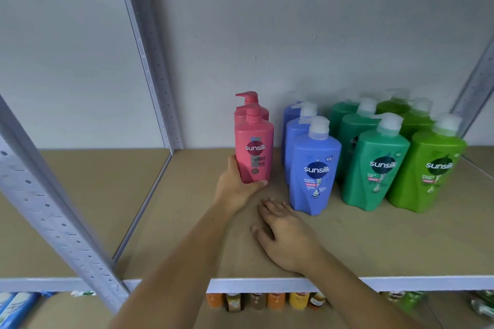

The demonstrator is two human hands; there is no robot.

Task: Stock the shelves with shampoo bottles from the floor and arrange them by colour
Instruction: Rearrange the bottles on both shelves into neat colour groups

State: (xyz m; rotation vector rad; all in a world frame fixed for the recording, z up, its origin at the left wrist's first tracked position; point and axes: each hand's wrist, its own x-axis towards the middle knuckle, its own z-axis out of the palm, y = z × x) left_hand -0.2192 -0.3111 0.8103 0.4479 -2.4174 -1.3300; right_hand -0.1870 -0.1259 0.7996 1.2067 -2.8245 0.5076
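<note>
Below the shelf (267,284), on a lower level, stand small orange and yellow bottles (275,300). On the shelf's brown board the right hand (286,235) lies palm down, its fingers straight and close together, holding nothing, just in front of the nearest blue bottle (314,171). Farther in, the left hand (236,188) grips the base of a pink shampoo bottle (255,149), with the thumb across its lower front edge and the fingers curled round its left side. The bottle stands upright, long axis vertical, label facing the viewer. A second pink bottle (250,100) stands directly behind it, pump spout pointing left. To the right run rows of blue, dark green bottles (374,168) and light green bottles (430,168).
</note>
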